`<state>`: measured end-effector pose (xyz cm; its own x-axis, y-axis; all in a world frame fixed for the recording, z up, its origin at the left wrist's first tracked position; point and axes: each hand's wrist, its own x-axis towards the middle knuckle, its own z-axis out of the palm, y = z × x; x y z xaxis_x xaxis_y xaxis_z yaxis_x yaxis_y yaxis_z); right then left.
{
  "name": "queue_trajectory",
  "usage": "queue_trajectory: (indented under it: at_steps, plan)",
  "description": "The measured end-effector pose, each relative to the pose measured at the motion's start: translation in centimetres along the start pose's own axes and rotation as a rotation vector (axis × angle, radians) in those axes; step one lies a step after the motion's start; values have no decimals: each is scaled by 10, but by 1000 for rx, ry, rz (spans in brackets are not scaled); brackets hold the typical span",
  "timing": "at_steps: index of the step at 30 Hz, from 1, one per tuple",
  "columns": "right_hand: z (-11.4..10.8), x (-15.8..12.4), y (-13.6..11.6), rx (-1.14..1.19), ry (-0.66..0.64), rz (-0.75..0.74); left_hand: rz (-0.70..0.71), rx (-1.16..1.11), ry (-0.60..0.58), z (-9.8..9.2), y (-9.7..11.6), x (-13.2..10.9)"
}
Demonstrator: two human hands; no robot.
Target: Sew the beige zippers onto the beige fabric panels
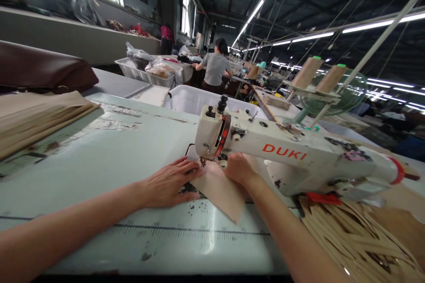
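Observation:
A beige piece of material lies on the pale green table under the needle area of a white sewing machine. My left hand rests flat at its left edge, fingers spread and fingertips close to the presser foot. Just right of the needle, my right hand is curled down on the material, knuckles up, with its fingertips partly hidden by the machine head.
Stacked beige pieces lie at the left, and more lie at the right below the machine. A white bin stands behind the table. Two thread cones stand at the back right. A person sits farther off.

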<state>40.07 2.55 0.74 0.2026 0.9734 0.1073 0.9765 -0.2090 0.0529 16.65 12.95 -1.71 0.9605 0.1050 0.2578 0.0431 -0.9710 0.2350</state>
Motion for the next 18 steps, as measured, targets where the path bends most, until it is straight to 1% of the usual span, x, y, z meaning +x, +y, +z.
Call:
queue_trajectory:
  at_steps: [4,7,9,11,14,18]
  plan:
    - [-10,-44,-17,-75,10,63,-28,-5,17,-11,0,-5]
    - [-7,-64,-37,-66,57,115,-23,-11,3,-13,-1,-6]
    - [4,-65,-49,7,101,77,-3,-13,-23,-11,-2,-5]
    - [20,-61,-57,86,118,-5,16,-12,-50,-8,-2,-4]
    - [38,-56,-55,136,105,-104,27,-7,-73,-6,-2,-2]
    - [44,-54,-50,148,105,-142,31,-4,-92,-7,-3,0]
